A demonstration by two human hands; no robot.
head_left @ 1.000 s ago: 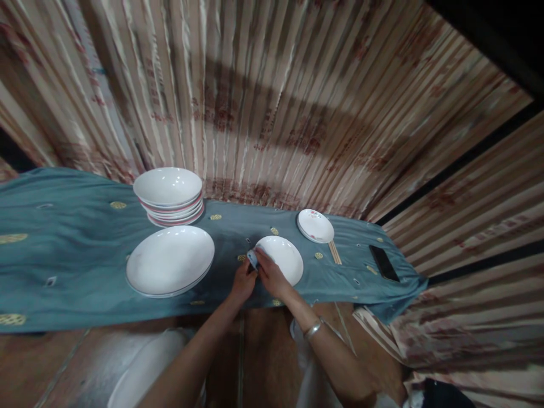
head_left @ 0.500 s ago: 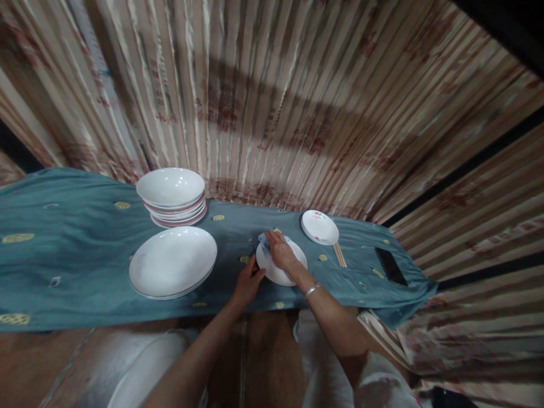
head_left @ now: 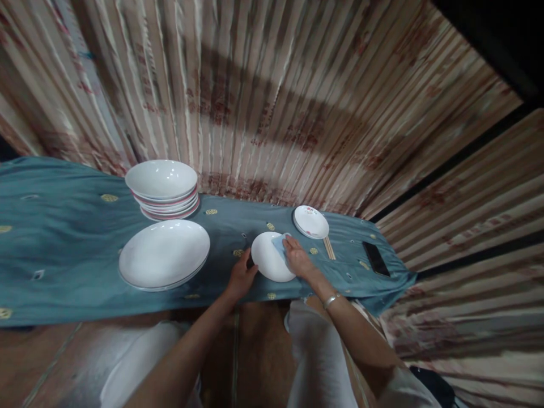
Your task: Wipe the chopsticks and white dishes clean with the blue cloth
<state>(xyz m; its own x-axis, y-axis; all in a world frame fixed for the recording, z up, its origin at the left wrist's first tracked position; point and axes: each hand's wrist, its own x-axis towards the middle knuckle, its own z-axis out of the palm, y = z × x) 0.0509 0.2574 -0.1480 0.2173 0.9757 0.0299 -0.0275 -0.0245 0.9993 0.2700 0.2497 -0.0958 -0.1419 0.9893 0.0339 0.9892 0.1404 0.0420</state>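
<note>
Small plate (head_left: pixel 268 259): white, round, on the teal runner's near edge, straight in front of the person; hollow side up, bare white inside apart from the cloth on it.
Blue cloth (head_left: pixel 279 243): small folded pad lying on the plate's far-right part, under the fingers.
Right hand (head_left: pixel 300 260): palm down, fingers closed over the blue cloth and pressing it to the plate; metal bangle (head_left: pixel 331 299) on the wrist.
Left hand (head_left: pixel 241 279): pinches the plate's near-left rim, thumb on top.
Hands: apart, one at each side of the plate.
Bowl stack (head_left: pixel 162 188): several nested white bowls with red rims, far left; top bowl shows a bare white inside.
Large plates (head_left: pixel 164 254): two or so stacked, just in front of the bowl stack; top one bare.
Saucer (head_left: pixel 311 221): small, floral print, just beyond the small plate.
Chopsticks (head_left: pixel 328 247): pair lying right of the saucer, long axis running away from the person.
Phone (head_left: pixel 375 258): dark, flat, near the runner's right end.
Surface: teal runner (head_left: pixel 63 243) with gold motifs, spread left to right.
Room: striped, pleated curtain (head_left: pixel 255 102) behind; brown floor below.
Plate axis: round, no long axis; level or tilted, cannot tell.
</note>
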